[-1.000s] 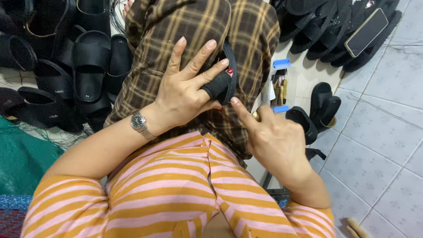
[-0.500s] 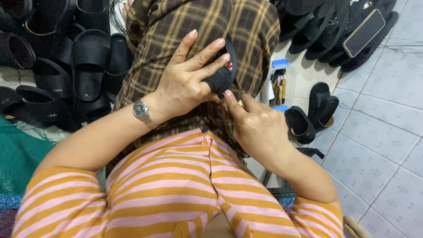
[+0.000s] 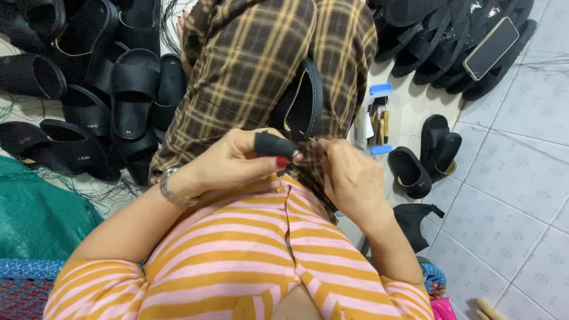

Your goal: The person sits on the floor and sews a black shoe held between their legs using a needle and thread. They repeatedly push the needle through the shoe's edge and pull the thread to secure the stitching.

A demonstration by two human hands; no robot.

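A black slide sandal [image 3: 302,98] lies on my plaid-trousered lap, its opening facing me. My left hand [image 3: 234,161] is just below the sandal's near end, with a black sleeve [image 3: 274,145] over one finger and a watch on the wrist. My right hand [image 3: 347,172] meets it fingertip to fingertip. Both hands pinch something thin and dark between them, apparently a strand, which is too small to make out. Neither hand grips the sandal itself.
Several black sandals [image 3: 89,112] are piled on the floor at left, and more at top right with a phone [image 3: 492,47] on them. A pair of sandals [image 3: 424,157] and small tools [image 3: 379,115] lie at right on the tiled floor. Green netting [image 3: 35,213] is at lower left.
My left hand has let go of the sandal and dropped toward my body. The sandal now rests on my lap. Both hands have closed into a pinch together.
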